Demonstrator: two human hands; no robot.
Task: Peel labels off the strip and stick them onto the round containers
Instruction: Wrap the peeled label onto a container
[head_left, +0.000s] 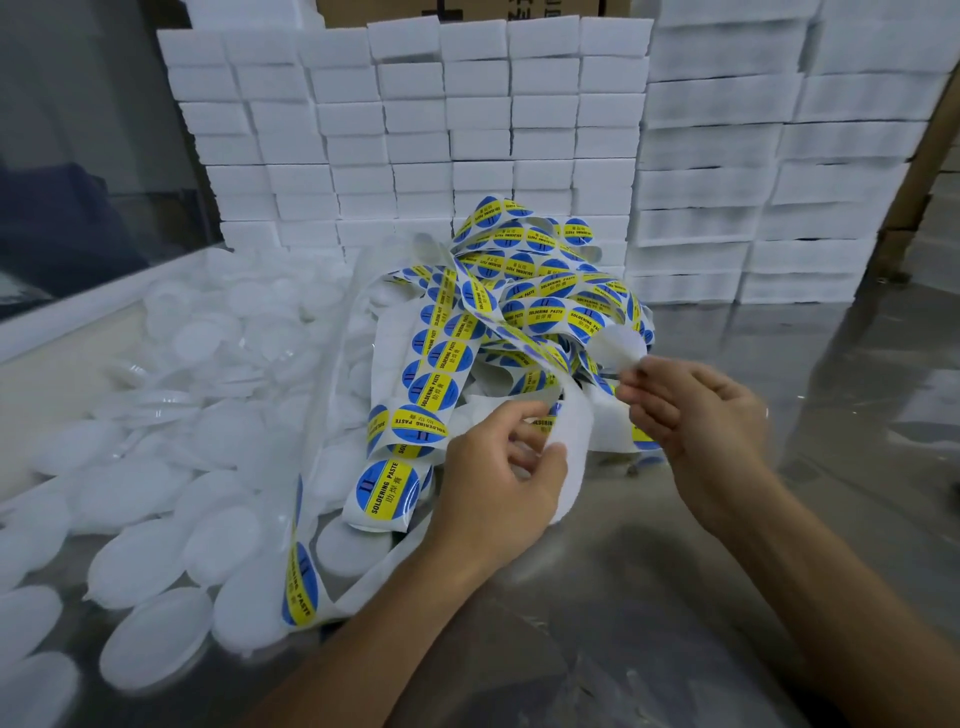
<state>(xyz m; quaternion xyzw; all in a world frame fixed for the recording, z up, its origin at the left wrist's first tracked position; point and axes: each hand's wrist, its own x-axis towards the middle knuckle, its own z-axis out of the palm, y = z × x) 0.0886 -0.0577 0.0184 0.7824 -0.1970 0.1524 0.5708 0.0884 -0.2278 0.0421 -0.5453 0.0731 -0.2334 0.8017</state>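
right hand (691, 415) pinches label (621, 340); left hand (498, 478) grips strip (571, 447).

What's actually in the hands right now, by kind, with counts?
Backing strip, held by left hand: 1
Peeled label, white back showing, pinched by right hand: 1
Containers in hand: 0
Total: 2

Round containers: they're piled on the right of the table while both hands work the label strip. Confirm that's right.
Wrong side. The head view shows the round containers piled on the left of the table. The left hand and right hand do work the label strip.
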